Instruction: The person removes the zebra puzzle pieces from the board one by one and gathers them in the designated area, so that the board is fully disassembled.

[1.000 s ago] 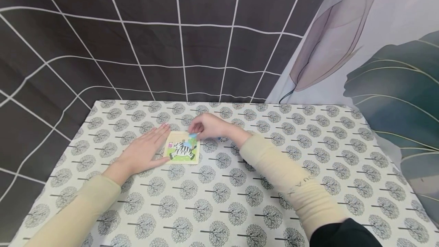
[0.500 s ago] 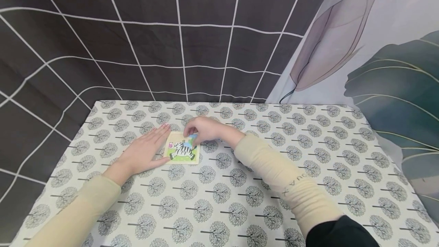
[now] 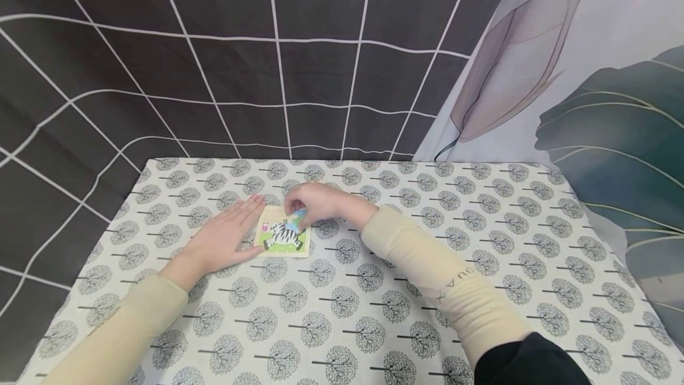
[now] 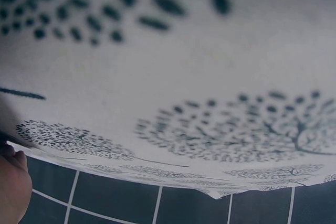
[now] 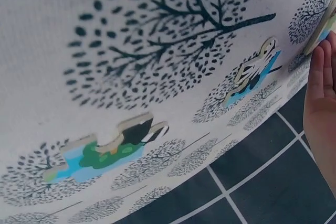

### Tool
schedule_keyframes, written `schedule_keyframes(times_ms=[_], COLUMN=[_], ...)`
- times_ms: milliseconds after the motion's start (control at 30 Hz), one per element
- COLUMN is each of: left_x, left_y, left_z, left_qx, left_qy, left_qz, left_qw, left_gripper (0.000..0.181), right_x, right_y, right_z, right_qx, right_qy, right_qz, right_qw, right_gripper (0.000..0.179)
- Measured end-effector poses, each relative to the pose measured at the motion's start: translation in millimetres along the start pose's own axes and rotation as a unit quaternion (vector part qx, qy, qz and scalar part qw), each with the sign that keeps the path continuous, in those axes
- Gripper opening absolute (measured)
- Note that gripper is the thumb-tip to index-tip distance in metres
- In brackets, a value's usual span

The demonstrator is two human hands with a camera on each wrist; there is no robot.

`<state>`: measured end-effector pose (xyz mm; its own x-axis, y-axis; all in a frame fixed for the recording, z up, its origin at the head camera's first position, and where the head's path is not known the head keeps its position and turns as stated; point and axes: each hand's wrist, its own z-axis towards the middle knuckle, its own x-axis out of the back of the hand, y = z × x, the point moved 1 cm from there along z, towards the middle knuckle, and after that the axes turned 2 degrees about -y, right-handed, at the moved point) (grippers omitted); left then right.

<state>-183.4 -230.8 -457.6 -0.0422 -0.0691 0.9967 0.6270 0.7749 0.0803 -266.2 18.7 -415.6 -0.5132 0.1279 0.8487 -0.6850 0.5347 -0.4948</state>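
Cream-framed zebra jigsaw (image 3: 284,245) on tree-print tablecloth (image 3: 347,281), left hand (image 3: 221,237) flat at its left edge, fingers together, thumb spread, right hand (image 3: 317,201) pinching blue-green puzzle piece (image 3: 296,218)

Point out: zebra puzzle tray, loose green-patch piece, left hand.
Zebra puzzle tray (image 3: 274,216): head view, bare base near its far left corner.
Loose green-patch piece (image 5: 107,155): right wrist view, on the green patch.
Left hand (image 3: 220,240): head view, back of the hand.

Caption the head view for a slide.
Left hand at the left edge of a zebra puzzle, right hand curled over its upper-right corner.
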Motion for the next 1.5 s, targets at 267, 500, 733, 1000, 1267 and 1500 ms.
schedule_keyframes(times_ms=[267, 500, 733, 1000, 1267, 1500], left_x=[-0.2, -0.9, -0.2, 0.6, -0.5, -1.0], left_y=[-0.1, -1.3, -1.0, -0.3, -0.9, -0.7], left_z=[-0.5, 0.4, 0.4, 1.1, 1.4, 0.9], left_qx=[0.003, 0.008, 0.005, 0.014, 0.012, 0.011], left_qy=[0.002, -0.011, -0.008, -0.019, -0.018, -0.017], left_qz=[0.000, -0.001, -0.001, -0.002, -0.001, -0.002], left_qw=[1.0000, 0.9999, 0.9999, 0.9997, 0.9998, 0.9998], left_gripper=[0.093, 0.095, 0.095, 0.097, 0.096, 0.095], right_x=[-0.1, -2.1, -2.6, -4.5, -4.6, -3.6], right_y=[-1.6, 0.7, 2.4, 4.0, 2.0, 0.5], right_z=[2.7, -0.3, -4.7, -6.4, -7.7, -9.3], right_qx=[-0.006, -0.008, -0.023, -0.054, -0.073, -0.056], right_qy=[-0.008, 0.013, 0.033, 0.036, 0.036, 0.046], right_qz=[-0.011, 0.013, 0.025, 0.024, 0.020, 0.022], right_qw=[0.9999, 0.9998, 0.9989, 0.9976, 0.9965, 0.9971], right_gripper=[0.038, 0.043, 0.042, 0.043, 0.045, 0.039])
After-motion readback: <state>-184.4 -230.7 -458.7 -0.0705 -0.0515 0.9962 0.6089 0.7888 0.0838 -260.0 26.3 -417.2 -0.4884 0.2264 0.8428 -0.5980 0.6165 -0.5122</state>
